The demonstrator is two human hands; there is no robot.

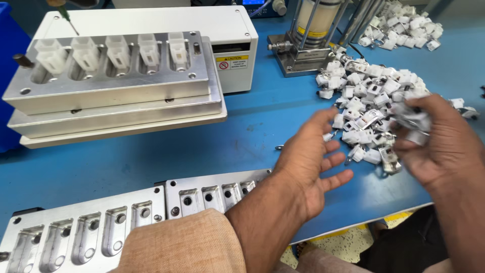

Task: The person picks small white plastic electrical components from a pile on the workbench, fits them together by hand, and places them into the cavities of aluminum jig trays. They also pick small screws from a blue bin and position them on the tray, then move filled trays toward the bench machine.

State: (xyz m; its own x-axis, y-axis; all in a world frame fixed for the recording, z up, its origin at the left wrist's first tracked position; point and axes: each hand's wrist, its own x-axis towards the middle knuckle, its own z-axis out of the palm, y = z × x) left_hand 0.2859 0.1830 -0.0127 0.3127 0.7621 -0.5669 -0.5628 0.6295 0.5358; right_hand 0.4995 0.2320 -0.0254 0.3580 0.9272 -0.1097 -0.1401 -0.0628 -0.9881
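Gathering a small clump of white plastic clips (411,115), the right hand (439,146) curls its fingers around them at the near edge of the loose pile of clips (371,108) on the blue worktop (151,156). The left hand (308,162) is released, palm up and fingers spread, just left of the pile and holding nothing. The pile spreads away from both hands, up and to the right, with no clear long axis; the right hand is the nearer. Left of the left hand, close to the body, lies an aluminium fixture plate (91,232) whose pockets are bare. Farther off to the left, a raised fixture (111,76) carries five white housings (118,50) upright in its slots. A second heap of clips (404,25) lies beyond the right hand.
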